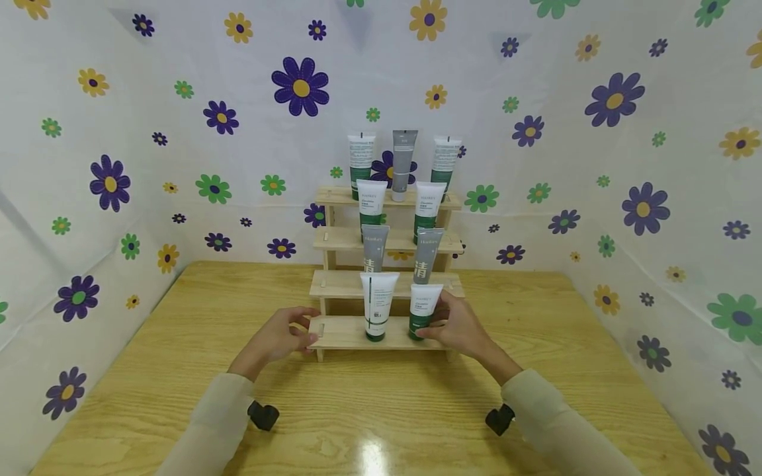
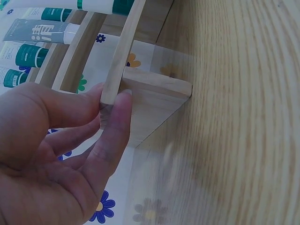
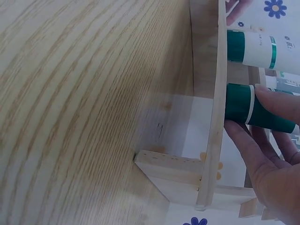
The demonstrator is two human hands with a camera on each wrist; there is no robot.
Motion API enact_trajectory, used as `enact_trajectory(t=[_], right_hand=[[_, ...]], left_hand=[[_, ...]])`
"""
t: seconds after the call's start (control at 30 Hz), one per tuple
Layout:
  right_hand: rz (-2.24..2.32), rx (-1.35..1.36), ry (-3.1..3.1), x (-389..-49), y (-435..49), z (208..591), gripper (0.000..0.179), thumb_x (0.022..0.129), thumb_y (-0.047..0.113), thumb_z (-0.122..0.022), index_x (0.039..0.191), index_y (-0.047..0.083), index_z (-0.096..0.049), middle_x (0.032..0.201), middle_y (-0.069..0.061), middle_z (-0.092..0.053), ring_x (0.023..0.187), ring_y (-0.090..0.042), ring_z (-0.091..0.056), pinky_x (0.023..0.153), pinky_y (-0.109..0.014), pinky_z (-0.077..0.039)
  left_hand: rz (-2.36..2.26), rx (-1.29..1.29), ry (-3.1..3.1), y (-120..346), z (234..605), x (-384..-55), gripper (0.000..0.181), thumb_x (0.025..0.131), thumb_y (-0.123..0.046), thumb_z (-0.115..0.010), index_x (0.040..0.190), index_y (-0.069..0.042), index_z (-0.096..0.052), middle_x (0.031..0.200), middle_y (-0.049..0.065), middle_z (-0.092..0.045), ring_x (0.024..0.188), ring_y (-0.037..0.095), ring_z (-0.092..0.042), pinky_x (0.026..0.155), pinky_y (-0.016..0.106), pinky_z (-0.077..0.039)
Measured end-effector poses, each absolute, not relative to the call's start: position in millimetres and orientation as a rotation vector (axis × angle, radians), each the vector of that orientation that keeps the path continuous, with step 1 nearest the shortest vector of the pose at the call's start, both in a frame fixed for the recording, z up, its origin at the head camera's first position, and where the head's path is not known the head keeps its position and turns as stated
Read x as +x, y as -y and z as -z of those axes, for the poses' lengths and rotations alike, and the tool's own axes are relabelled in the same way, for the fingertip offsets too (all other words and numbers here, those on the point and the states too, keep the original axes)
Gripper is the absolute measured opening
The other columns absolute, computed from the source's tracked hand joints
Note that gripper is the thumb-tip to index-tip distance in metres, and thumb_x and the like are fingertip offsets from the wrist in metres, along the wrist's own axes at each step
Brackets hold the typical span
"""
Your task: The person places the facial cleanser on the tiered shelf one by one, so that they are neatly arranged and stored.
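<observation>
A stepped wooden display rack point(image 1: 339, 334) stands on the table, with tubes upright on its several tiers. My left hand point(image 1: 284, 336) pinches the left end of the lowest shelf point(image 2: 123, 56) between thumb and fingers. On that same shelf, my right hand point(image 1: 461, 325) grips a white and green squeeze tube point(image 1: 424, 301) near its green cap, which is at the board in the right wrist view. Left of it stands a taller white tube point(image 1: 378, 304) with a green cap. Two grey tubes point(image 1: 375, 248) occupy the tier above.
Higher up are two white and green tubes point(image 1: 371, 198); the top tier point(image 1: 333, 196) bears a grey tube point(image 1: 403, 162) between two white and green ones. A flower-print sheet point(image 1: 250, 132) hangs behind and at both sides of the wooden table point(image 1: 333, 396).
</observation>
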State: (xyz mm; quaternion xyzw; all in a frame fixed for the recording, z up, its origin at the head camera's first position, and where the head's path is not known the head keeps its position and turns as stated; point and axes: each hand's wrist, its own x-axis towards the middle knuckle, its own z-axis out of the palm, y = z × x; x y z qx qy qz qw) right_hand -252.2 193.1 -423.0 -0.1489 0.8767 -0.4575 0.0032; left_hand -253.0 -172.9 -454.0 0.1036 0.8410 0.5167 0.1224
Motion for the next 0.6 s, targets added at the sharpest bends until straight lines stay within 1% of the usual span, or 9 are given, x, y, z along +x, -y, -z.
enact_trajectory(t=[0.6], right_hand=[[1.388, -0.496, -2.778, -250.6, -193.3, 422.9, 0.060, 0.080, 0.005, -0.088, 0.131, 0.000, -0.056, 0.121, -0.020, -0.070, 0.104, -0.033, -0.073, 0.092, -0.046, -0.063]], left_hand=[[-1.489, 0.296, -2.459, 171.7, 451.3, -252.4, 0.050, 0.097, 0.002, -0.067, 0.145, 0.002, -0.053, 0.122, 0.026, -0.057, 0.082, 0.017, -0.069, 0.078, 0.040, -0.066]])
